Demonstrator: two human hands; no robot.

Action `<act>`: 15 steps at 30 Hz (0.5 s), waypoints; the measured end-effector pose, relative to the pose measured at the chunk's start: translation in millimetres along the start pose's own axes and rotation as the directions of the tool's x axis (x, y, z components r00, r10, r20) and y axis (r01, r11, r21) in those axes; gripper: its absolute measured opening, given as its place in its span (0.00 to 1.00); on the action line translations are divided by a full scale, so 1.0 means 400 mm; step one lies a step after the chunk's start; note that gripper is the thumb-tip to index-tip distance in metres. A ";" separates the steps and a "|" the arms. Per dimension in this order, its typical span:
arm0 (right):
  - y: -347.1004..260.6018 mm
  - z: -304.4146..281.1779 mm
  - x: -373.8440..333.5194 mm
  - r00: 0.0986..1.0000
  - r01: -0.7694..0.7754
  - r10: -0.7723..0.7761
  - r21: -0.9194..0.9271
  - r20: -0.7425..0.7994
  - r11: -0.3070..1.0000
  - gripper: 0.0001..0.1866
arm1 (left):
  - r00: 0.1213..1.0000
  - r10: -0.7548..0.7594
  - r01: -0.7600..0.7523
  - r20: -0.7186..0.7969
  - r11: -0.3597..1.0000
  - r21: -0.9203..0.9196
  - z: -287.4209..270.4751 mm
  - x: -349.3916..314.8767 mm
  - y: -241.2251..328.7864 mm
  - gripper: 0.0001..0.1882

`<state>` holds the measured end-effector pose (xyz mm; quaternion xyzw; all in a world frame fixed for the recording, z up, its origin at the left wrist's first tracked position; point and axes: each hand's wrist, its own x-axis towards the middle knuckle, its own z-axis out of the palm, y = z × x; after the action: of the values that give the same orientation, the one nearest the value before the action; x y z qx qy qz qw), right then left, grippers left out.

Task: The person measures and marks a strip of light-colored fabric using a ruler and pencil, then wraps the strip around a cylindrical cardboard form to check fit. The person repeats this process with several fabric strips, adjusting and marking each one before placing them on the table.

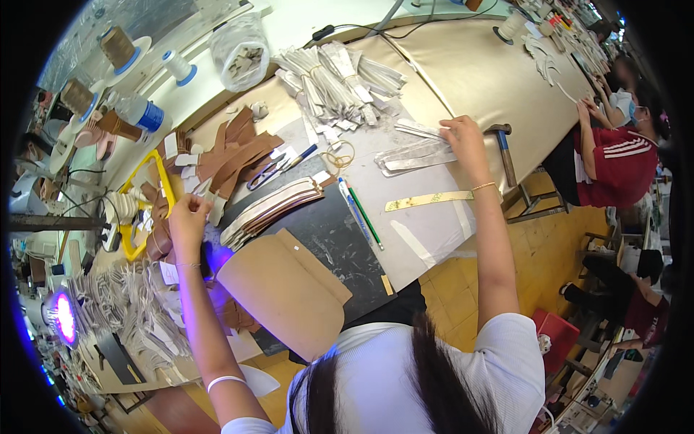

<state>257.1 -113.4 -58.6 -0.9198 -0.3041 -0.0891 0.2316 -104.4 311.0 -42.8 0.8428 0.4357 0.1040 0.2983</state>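
My right hand (466, 145) is at the right end of a small pile of pale, narrow strips (416, 155), its fingertips pinched at the end of one strip. On the left, my left hand (188, 223) has its fingers drawn together beside the yellow frame (170, 189). What it holds, if anything, is hard to make out; a small greyish-white piece shows by the fingertips. Between the hands lies a fanned stack of brown and cream strips (271, 211) on a black mat (329, 249). A brown rounded panel (285, 289) rests close to my body.
A large bundle of pale strips (332, 83) and brown strips (235, 152) lie farther back. Scissors (271, 170), a pen (352, 206), a green pencil (366, 217) and a yellow strip (430, 200) lie mid-table. A hammer (504, 155) sits at the right edge. Thread spools (118, 49) stand far left.
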 end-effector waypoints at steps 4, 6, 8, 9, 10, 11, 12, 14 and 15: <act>-0.020 0.018 -0.001 0.997 -0.015 0.017 -0.026 0.078 1.000 0.12 | 0.988 -0.004 0.067 0.155 0.913 -0.402 -0.043 0.016 0.096 0.10; -0.026 0.033 0.004 0.996 -0.018 0.022 -0.053 0.087 0.998 0.12 | 0.983 0.078 0.016 0.165 0.865 -0.501 -0.061 0.025 0.138 0.11; -0.044 0.032 0.007 0.998 -0.012 0.016 -0.062 0.068 0.998 0.09 | 0.969 0.181 -0.042 0.166 0.789 -0.613 -0.084 0.016 0.182 0.12; -0.052 0.029 0.006 0.998 -0.009 0.013 -0.069 0.061 0.998 0.08 | 0.974 0.182 -0.048 0.134 0.746 -0.664 -0.100 -0.016 0.228 0.12; -0.056 0.027 0.005 0.998 0.007 -0.003 -0.069 0.060 0.998 0.07 | 0.978 0.180 -0.053 0.104 0.699 -0.713 -0.120 -0.062 0.289 0.12; -0.059 0.026 0.004 0.998 0.023 -0.019 -0.065 0.059 0.998 0.06 | 0.982 0.176 -0.061 0.072 0.650 -0.757 -0.139 -0.104 0.334 0.12; -0.064 0.025 0.004 0.998 0.043 -0.039 -0.059 0.058 0.997 0.05 | 0.982 0.178 -0.059 0.066 0.619 -0.783 -0.159 -0.142 0.351 0.12; -0.074 0.015 0.004 0.989 0.121 -0.116 -0.060 0.091 0.991 0.04 | 0.983 0.175 -0.056 0.050 0.553 -0.831 -0.191 -0.226 0.352 0.12; -0.076 0.011 0.006 0.981 0.165 -0.158 -0.053 0.109 0.985 0.04 | 0.981 0.177 -0.025 0.080 0.524 -0.852 -0.196 -0.268 0.336 0.12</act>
<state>240.6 -88.6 -50.3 -0.9022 -0.3864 -0.0687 0.1787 -112.4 198.6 108.8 0.6216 0.2560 0.2526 0.6959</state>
